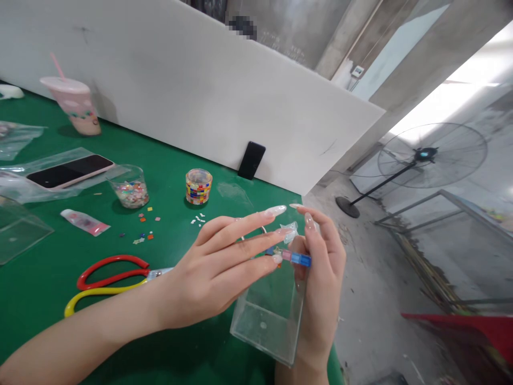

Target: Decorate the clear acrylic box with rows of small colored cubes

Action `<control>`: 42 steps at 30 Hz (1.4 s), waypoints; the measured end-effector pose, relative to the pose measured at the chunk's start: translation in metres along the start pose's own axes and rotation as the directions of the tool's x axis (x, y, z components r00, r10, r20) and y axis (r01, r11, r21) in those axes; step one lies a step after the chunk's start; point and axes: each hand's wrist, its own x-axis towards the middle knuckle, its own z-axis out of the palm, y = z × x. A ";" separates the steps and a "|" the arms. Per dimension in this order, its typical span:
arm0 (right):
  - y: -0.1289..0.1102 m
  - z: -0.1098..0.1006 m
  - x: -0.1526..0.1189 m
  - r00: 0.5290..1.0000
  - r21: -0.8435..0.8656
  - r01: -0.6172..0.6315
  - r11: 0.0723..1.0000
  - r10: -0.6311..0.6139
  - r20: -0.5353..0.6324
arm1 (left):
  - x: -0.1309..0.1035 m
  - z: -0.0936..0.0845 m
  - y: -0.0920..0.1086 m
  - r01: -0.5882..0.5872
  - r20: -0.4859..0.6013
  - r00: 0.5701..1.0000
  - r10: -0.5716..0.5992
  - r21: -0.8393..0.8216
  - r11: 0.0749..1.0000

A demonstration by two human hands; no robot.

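Observation:
A clear rectangular plastic box (262, 326) is tilted in my right hand (323, 272), whose fingers and palm hold its right side. Along the box's upper edge runs a short row of small tiles (294, 258), blue and pink. My left hand (228, 262) reaches across the box from the left, its visible fingers stretched out and apart, the lowest fingertip touching or just over the tiles. A crumpled bit of clear film (290, 232) shows by its middle fingertip. The left thumb is hidden.
Red-and-yellow-handled scissors (114, 260) lie left of my forearm. Behind are a tile-covered round container (199, 187), a plastic cup of tiles (132, 193), loose tiles, a tube (85, 222), a phone (71, 171), another phone (251, 160) and a pink drink cup (76, 107).

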 end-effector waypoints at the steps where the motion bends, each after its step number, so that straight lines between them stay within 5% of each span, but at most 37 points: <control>1: 0.000 0.000 0.000 1.000 -0.001 0.005 1.000 -0.005 0.002 | 0.000 0.000 0.000 -0.002 -0.003 1.000 0.002 -0.007 1.000; 15: 0.002 -0.001 -0.001 1.000 0.017 -0.022 1.000 0.022 0.016 | -0.005 0.000 0.001 0.004 0.011 1.000 -0.004 -0.005 1.000; 22: 0.002 0.000 -0.003 0.996 0.010 -0.080 0.997 0.079 0.043 | -0.005 -0.015 -0.004 0.188 0.043 0.982 -0.184 -0.095 0.978; 29: 0.001 0.006 -0.011 0.983 0.100 -0.162 0.982 0.151 0.104 | -0.010 0.006 -0.002 0.138 0.053 0.990 -0.133 -0.115 0.984; 35: -0.001 0.006 -0.010 0.980 0.073 -0.152 0.986 0.141 0.138 | 0.000 -0.007 -0.003 0.102 0.146 0.986 -0.084 -0.119 0.988; 42: -0.003 0.004 -0.011 0.981 0.076 -0.150 0.986 0.138 0.139 | 0.002 -0.008 -0.005 0.054 0.125 0.991 -0.038 -0.121 0.991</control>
